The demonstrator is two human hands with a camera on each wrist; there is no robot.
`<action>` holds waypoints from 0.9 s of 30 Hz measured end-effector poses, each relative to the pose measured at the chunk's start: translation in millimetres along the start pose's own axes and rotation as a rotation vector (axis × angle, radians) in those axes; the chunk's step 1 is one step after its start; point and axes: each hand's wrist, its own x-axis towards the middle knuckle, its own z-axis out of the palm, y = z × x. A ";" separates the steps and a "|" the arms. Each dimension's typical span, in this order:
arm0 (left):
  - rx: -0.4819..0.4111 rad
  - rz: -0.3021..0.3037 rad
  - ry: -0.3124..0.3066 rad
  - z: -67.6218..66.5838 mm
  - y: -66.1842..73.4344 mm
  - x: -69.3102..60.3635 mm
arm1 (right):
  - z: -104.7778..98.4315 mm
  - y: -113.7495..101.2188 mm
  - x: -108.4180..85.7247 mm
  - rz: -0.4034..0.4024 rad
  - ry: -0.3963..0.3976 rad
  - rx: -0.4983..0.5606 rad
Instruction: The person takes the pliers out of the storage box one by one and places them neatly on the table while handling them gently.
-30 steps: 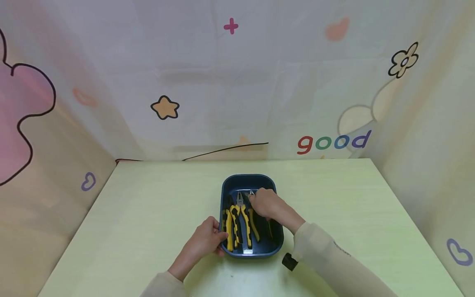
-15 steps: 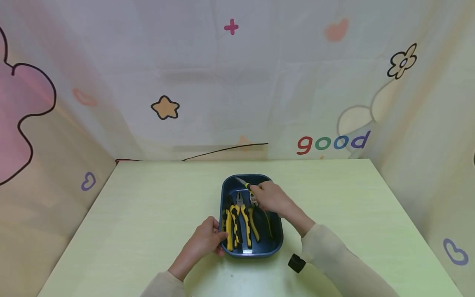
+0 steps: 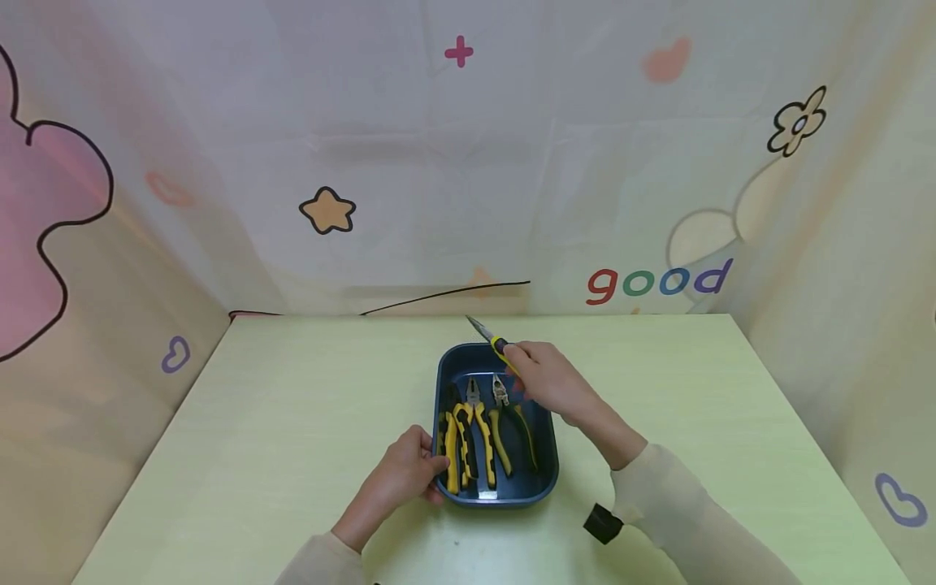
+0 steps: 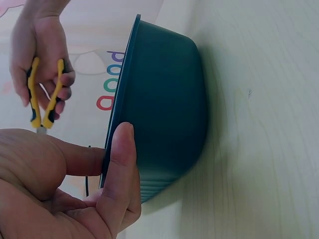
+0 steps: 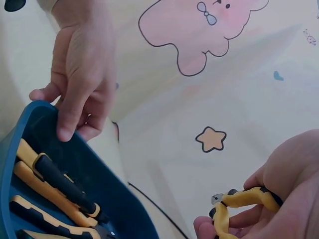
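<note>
The long-nosed pliers [image 3: 487, 334] are up in the air, over the far end of the blue tray [image 3: 504, 503], and the nose points far and to the left. The right hand [image 3: 548, 378] holds them, its fingers curled round the yellow and black handles, and the 2 handles stand apart. They should feel hard and stiff, and a bit heavy for their size, as the nose looks like metal. The handle covers look like rubber or plastic, so they should not slip much. The handles are the best place to hold; the nose is thin and might poke. The left hand [image 3: 411, 461] pinches the left rim of the tray, toward the near end, with the thumb on the inside and fingers on the outside. The tray looks like smooth, light plastic, so it could slide if bumped, and its rim is a good place to grip. In it at least 3 tools lie side by side, handles to the near end: a yellow and black tool [image 3: 452, 455] by the left wall, grey-headed pliers [image 3: 473, 393] in the middle, and green-handled pliers [image 3: 500, 393] on the right. The left tool's head is too dark to make out.
</note>
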 end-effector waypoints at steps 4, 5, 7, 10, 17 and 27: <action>-0.003 -0.003 0.002 0.0 0.0 -0.6 | -6.0 -5.0 -3.9 -0.032 0.024 0.009; -0.003 -0.002 0.003 0.0 0.2 -0.5 | -7.7 -6.7 -5.1 -0.041 0.033 0.008; -0.001 -0.003 0.006 0.1 0.5 -0.5 | -11.1 -9.8 -7.4 -0.055 0.050 0.002; 0.004 -0.011 0.010 0.6 1.3 -0.4 | -15.6 -13.7 -11.1 -0.079 0.080 -0.021; 0.019 -0.030 0.011 0.3 1.4 1.2 | -25.5 -20.4 -20.6 -0.153 0.151 -0.090; 0.018 -0.046 0.008 0.6 1.3 1.3 | -39.7 -27.1 -31.6 -0.188 0.192 -0.102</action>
